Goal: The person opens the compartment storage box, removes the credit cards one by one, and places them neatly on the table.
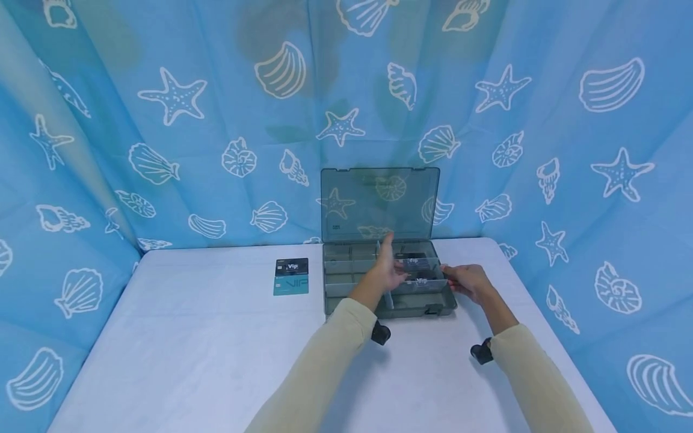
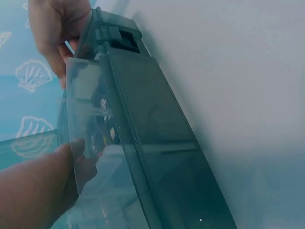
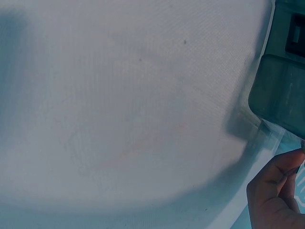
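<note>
A grey see-through compartment box (image 1: 417, 305) stands on the table with its lid (image 1: 379, 204) raised. My left hand (image 1: 383, 272) reaches into its middle row, thumb up and the other fingers extended to the right beside dark Vip cards (image 1: 421, 281). In the left wrist view, clear divider (image 2: 86, 95) partly covers those fingers (image 2: 86, 164). At the box's right end, my right hand (image 1: 470, 281) pinches the side wall with thumb and fingers. The right wrist view shows this hand (image 3: 276, 191) at the box corner (image 3: 279, 95), its fingertips cut off by the frame.
Left of the box lie a black Vip card (image 1: 292, 266) and a teal VIP card (image 1: 291, 285), edge to edge on the white table (image 1: 206, 337). A blue curtain (image 1: 238, 120) with white shells and starfish hangs behind and along both sides.
</note>
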`<state>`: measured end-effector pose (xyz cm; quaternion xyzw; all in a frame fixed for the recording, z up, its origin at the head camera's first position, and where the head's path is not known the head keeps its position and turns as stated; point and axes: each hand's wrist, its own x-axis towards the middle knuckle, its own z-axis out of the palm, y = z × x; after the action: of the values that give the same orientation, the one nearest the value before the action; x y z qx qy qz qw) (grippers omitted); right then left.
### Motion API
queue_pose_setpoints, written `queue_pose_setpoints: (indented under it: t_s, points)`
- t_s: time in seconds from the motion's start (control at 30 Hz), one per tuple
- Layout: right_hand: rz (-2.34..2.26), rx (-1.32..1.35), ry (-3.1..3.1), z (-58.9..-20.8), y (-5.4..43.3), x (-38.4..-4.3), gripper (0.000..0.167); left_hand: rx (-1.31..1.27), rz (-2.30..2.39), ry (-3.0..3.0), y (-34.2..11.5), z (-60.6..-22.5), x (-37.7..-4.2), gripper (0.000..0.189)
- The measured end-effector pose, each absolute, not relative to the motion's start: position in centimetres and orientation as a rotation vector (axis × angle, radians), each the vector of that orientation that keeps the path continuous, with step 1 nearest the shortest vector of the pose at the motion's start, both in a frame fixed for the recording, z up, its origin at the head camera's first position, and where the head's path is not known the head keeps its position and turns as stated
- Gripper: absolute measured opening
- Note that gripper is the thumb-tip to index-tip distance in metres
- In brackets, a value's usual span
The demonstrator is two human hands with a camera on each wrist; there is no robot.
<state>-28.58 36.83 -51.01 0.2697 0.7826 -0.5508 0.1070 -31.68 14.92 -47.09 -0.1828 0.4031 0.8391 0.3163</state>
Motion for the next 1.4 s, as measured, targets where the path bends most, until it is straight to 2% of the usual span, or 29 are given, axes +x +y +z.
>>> queue_pose_setpoints:
  t_s: [0.27,0.43,0.53,1.0,1.2,1.4]
  points:
    - [-1.621,0.782,2.299,-50.9,36.8,-28.8,0.05,-0.499,2.261,1.137,15.9,-46.8,-31.2,0.086]
    - [-1.621,0.781,2.28,-50.9,37.0,-28.5,0.051,-0.241,2.096,1.564,17.0,-47.3,-30.2,0.042]
    - [-1.63,0.765,2.282,-50.9,36.9,-28.4,0.051,-0.106,1.963,1.828,17.5,-47.6,-29.8,0.026]
    - [-1.629,0.777,2.275,-50.7,36.7,-28.5,0.05,0.007,1.859,2.067,16.9,-48.1,-30.8,0.018]
    - [-1.624,0.758,2.29,-50.7,36.9,-28.5,0.05,0.112,1.858,2.052,13.1,-46.8,-31.9,0.022]
    - [-1.626,0.733,2.285,-51.0,37.2,-28.4,0.052,0.169,1.853,2.1,6.5,-45.3,-32.2,0.023]
